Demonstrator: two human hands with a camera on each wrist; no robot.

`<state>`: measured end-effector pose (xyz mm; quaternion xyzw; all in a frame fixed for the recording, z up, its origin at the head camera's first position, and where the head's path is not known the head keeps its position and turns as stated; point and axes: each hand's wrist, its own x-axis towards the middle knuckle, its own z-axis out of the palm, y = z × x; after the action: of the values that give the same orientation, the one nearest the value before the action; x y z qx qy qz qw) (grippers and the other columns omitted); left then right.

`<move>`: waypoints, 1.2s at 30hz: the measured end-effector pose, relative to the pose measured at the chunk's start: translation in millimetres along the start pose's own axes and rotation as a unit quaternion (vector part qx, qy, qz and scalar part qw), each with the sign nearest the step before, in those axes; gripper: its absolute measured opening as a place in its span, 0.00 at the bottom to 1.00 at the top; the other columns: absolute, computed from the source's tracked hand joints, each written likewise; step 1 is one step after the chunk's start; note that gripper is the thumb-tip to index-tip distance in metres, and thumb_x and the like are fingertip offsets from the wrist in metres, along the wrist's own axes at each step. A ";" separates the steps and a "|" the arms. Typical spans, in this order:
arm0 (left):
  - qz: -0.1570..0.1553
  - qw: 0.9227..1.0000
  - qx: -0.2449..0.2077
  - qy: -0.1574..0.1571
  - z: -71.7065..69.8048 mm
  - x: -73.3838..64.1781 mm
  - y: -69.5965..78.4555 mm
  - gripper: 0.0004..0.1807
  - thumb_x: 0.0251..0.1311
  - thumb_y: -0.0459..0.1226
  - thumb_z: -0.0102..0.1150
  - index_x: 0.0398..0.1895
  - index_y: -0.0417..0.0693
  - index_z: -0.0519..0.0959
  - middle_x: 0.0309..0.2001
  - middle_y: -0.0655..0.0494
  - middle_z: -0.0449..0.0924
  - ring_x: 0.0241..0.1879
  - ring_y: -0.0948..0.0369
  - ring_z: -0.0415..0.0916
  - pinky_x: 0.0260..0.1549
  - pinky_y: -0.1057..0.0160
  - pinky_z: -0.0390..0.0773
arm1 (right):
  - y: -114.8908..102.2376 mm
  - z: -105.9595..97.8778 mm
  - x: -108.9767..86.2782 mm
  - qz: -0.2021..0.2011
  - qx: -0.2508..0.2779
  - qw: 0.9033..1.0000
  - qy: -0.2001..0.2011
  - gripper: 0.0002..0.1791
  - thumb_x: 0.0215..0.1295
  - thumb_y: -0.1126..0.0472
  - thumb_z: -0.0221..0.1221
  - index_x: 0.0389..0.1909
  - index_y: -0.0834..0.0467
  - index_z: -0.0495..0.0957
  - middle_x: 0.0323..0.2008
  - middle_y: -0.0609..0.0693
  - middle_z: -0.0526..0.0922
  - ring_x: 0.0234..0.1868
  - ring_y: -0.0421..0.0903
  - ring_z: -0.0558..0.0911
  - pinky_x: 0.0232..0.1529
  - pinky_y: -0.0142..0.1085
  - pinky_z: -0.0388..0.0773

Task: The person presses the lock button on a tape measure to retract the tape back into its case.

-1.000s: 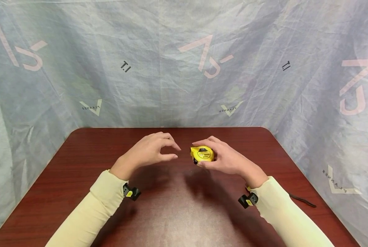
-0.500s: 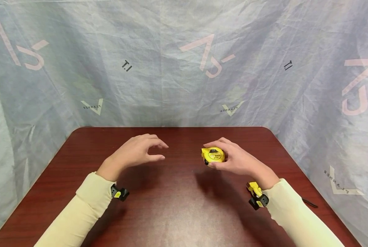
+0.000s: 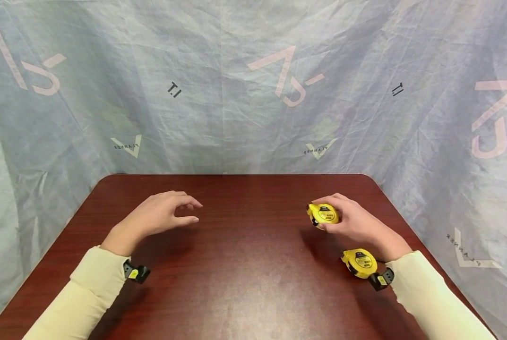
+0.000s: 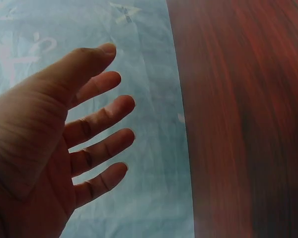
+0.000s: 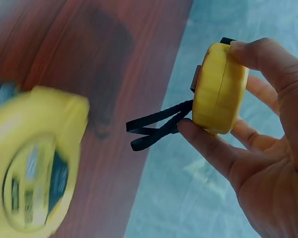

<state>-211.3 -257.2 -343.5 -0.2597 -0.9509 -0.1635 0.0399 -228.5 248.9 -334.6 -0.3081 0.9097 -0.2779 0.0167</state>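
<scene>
My right hand (image 3: 355,219) pinches a yellow tape measure (image 3: 324,215) between thumb and fingers, above the right side of the table. In the right wrist view this tape measure (image 5: 219,89) is seen edge-on, with a black wrist strap (image 5: 159,124) hanging from it. A second, larger-looking yellow tape measure (image 3: 360,263) lies near my right wrist, its label facing up. My left hand (image 3: 157,215) hovers over the left side of the table with nothing in it. In the left wrist view the left hand (image 4: 64,129) has its fingers spread and relaxed.
The dark red wooden table (image 3: 244,283) has rounded far corners. A grey-blue cloth (image 3: 219,85) with printed letters hangs behind it and along both sides. Each sleeve cuff carries a small black wrist camera (image 3: 136,273).
My hands have moved apart, the left to the left and the right to the right, carrying the tape measure. The second tape measure has come into view from behind the right wrist.
</scene>
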 end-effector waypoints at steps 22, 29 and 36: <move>-0.072 0.997 0.019 0.010 -23.9 -59.0 -58.1 0.23 0.63 0.59 0.69 0.57 0.63 0.84 0.49 0.63 0.84 0.48 0.58 0.83 0.45 0.46 0.78 | 97.6 -15.4 -37.2 0.090 -0.041 0.995 0.030 0.30 0.60 0.60 0.75 0.63 0.57 0.78 0.50 0.59 0.78 0.46 0.52 0.76 0.45 0.49 0.75; -0.085 0.996 0.021 0.020 -22.3 -71.4 -71.8 0.23 0.61 0.57 0.71 0.57 0.62 0.84 0.47 0.63 0.84 0.47 0.58 0.83 0.43 0.49 0.78 | 114.0 -13.8 -47.5 0.102 -0.026 0.994 0.024 0.29 0.61 0.61 0.74 0.63 0.60 0.78 0.53 0.60 0.79 0.50 0.55 0.76 0.49 0.53 0.75; -0.098 0.995 0.008 0.017 -19.4 -76.3 -73.0 0.23 0.62 0.56 0.71 0.57 0.59 0.84 0.48 0.59 0.85 0.47 0.54 0.83 0.43 0.48 0.78 | 121.4 -11.0 -55.0 0.111 -0.023 0.993 0.015 0.30 0.61 0.63 0.73 0.64 0.60 0.77 0.56 0.60 0.78 0.55 0.57 0.76 0.55 0.58 0.73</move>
<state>-182.7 -359.5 -358.7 -0.1617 -0.9723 -0.1637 0.0417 -253.1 365.3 -395.7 -0.2017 0.9445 -0.2578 0.0268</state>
